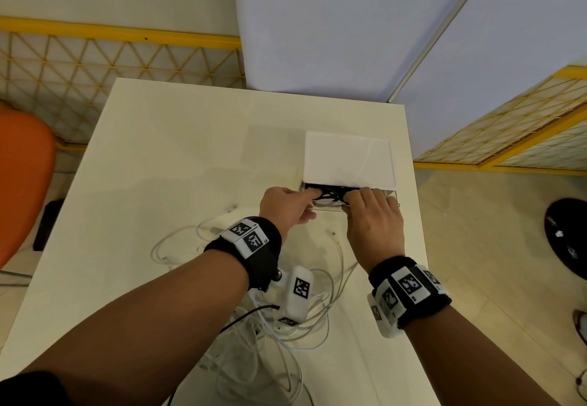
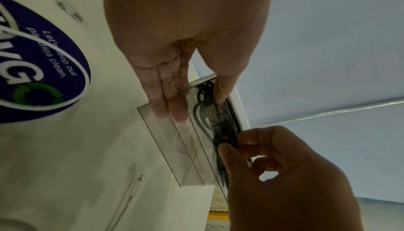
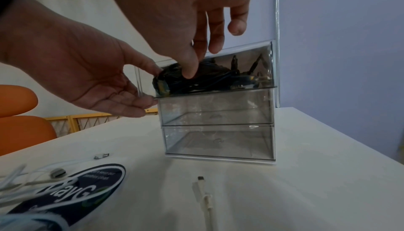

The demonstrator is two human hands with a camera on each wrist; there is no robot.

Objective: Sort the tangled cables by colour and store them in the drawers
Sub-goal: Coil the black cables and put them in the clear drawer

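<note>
Fingers first. Left hand [image 1: 287,207]: four fingers straight and together, flat against the clear front of the top drawer [image 3: 251,86], thumb over the rim touching the black cables [image 3: 196,79] inside; nothing gripped. Right hand [image 1: 374,218]: thumb and forefinger pinch a black cable at the drawer's other end, remaining fingers curled loosely above it. Top drawer is pulled partway out of the drawer unit [image 1: 347,158], toward the person; its long axis runs left-right across the table [image 1: 178,151]. Black cables bundled in that drawer, lying mostly along its length, a few plug ends sticking up. Two lower drawers pushed in. White cables [image 1: 295,320] lie tangled on the table nearer the person, approx under both wrists.
</note>
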